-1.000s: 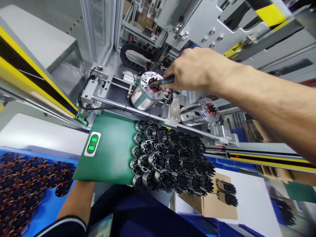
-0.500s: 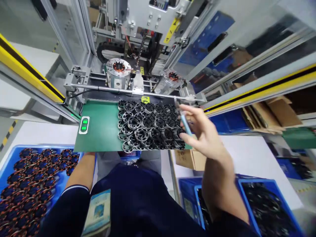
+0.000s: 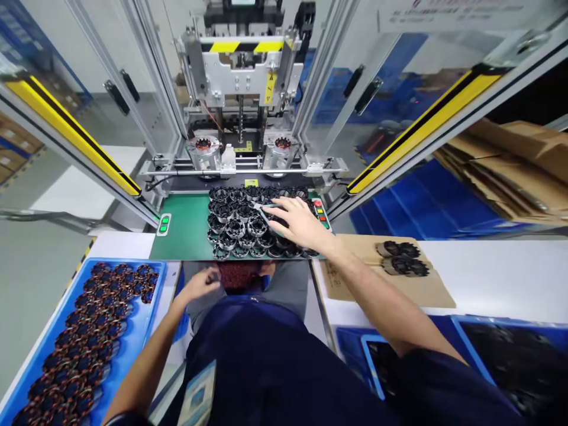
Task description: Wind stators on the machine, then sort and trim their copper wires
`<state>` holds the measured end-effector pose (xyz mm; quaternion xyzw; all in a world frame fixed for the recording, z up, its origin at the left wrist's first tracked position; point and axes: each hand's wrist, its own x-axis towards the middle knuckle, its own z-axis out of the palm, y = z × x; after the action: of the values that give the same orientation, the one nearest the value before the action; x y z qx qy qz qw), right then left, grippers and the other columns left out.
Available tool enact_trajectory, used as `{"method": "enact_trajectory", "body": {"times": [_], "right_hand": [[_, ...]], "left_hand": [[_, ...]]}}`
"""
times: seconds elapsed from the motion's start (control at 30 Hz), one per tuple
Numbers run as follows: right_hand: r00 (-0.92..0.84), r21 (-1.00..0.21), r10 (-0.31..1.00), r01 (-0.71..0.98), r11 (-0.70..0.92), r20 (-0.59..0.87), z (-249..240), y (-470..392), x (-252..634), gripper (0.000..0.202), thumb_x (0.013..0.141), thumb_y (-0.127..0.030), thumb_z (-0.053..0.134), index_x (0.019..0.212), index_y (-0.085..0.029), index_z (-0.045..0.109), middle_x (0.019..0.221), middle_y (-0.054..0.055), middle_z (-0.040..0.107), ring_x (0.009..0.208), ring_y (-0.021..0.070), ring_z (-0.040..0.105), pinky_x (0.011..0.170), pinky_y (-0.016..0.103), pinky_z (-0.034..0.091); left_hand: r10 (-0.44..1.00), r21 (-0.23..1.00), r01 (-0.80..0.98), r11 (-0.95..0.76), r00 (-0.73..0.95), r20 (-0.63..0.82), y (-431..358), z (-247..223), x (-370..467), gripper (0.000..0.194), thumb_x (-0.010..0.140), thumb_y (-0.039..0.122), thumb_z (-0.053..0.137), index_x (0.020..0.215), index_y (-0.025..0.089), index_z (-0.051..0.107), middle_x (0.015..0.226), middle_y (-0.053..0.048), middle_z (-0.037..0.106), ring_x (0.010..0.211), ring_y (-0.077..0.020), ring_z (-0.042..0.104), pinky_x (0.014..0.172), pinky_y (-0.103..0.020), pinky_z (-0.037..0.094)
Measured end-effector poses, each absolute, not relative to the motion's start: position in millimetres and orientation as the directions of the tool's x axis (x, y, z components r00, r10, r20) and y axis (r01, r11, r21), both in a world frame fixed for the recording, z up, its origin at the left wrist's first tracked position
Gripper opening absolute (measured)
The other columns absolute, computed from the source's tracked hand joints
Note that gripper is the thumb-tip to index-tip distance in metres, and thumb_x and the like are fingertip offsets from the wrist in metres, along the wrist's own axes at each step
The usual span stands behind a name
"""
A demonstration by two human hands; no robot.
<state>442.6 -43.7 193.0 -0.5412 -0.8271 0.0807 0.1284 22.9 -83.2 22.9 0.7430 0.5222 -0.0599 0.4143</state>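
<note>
My right hand (image 3: pixel 298 223) is over the rows of black ring-shaped stator cores (image 3: pixel 235 228) on the green work surface (image 3: pixel 186 207). Between its thumb and fingers are small pliers (image 3: pixel 262 213) with a pale blue handle, their metal tip pointing to the far left above the cores. Down in front of the table's near edge, above my lap, is my left hand (image 3: pixel 202 284). Its fingers are curled, and whether anything is in them does not show. Two stators with copper windings, a left one (image 3: pixel 203 144) and a right one (image 3: pixel 283 143), sit on metal cylinders in the machine.
A blue tray (image 3: pixel 148 331) of copper-wound stators stands at the left. Several black cores (image 3: pixel 402 257) rest on cardboard (image 3: pixel 355 248) at the right, above blue bins (image 3: pixel 457 322). Yellow-striped posts (image 3: pixel 412 130) flank the machine. Green buttons (image 3: pixel 164 225) sit at the left edge.
My right hand has moved left with the pliers, from the right end of the cores to over their middle. My left hand has come into view from under the table. The camera view has shifted.
</note>
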Motion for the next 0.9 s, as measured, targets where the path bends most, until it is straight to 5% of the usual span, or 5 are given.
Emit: {"method": "enact_trajectory", "body": {"times": [0.13, 0.37, 0.57, 0.7, 0.9], "right_hand": [[-0.437, -0.215, 0.877, 0.854, 0.474, 0.198, 242, -9, 473, 0.067, 0.12, -0.059, 0.057, 0.178, -0.024, 0.066, 0.17, 0.022, 0.073, 0.151, 0.0429, 0.071, 0.131, 0.066, 0.058], [-0.164, -0.106, 0.986, 0.981, 0.162, -0.012, 316, 127, 493, 0.073, 0.115, -0.035, 0.076, 0.184, -0.025, 0.054, 0.139, 0.017, 0.089, 0.122, 0.03, 0.084, 0.114, 0.047, 0.062], [0.033, -0.09, 0.91, 0.993, -0.077, -0.414, 299, 212, 485, 0.066, 0.096, -0.019, 0.099, 0.153, -0.002, 0.071, 0.086, 0.012, 0.087, 0.073, 0.0274, 0.084, 0.08, 0.039, 0.07], [0.109, -0.035, 0.841, 0.988, -0.15, -0.529, 277, 241, 489, 0.059, 0.091, -0.027, 0.106, 0.138, -0.006, 0.078, 0.093, 0.013, 0.089, 0.083, 0.0277, 0.087, 0.084, 0.039, 0.071], [0.159, 0.028, 0.793, 0.984, -0.177, -0.588, 261, 275, 493, 0.025, 0.109, -0.039, 0.092, 0.114, -0.016, 0.082, 0.106, 0.004, 0.086, 0.092, 0.0191, 0.083, 0.092, 0.04, 0.074]], "left_hand": [[0.537, 0.672, 0.727, -0.141, 0.626, -0.565, -83, 114, 2, 0.082, 0.092, 0.074, 0.08, 0.154, 0.02, 0.075, 0.113, -0.009, 0.089, 0.105, -0.0282, 0.087, 0.098, -0.041, 0.071], [0.858, 0.409, 0.795, -0.449, 0.511, -0.052, 102, 301, 25, 0.073, 0.11, 0.073, 0.061, 0.166, 0.025, 0.065, 0.146, -0.012, 0.077, 0.136, -0.0292, 0.074, 0.128, -0.047, 0.056], [0.921, -0.01, 0.921, -0.39, 0.39, -0.001, 247, 302, 86, 0.082, 0.104, 0.059, 0.082, 0.17, 0.013, 0.069, 0.173, -0.032, 0.055, 0.163, -0.0519, 0.05, 0.137, -0.068, 0.046], [0.925, -0.124, 0.917, -0.379, 0.371, -0.085, 288, 285, 107, 0.082, 0.104, 0.077, 0.083, 0.153, 0.011, 0.081, 0.172, -0.029, 0.058, 0.168, -0.0494, 0.046, 0.141, -0.067, 0.042], [0.913, -0.139, 0.925, -0.354, 0.31, -0.263, 322, 265, 130, 0.088, 0.109, 0.088, 0.067, 0.148, 0.011, 0.084, 0.19, -0.027, 0.047, 0.183, -0.0508, 0.032, 0.147, -0.07, 0.036]]}}
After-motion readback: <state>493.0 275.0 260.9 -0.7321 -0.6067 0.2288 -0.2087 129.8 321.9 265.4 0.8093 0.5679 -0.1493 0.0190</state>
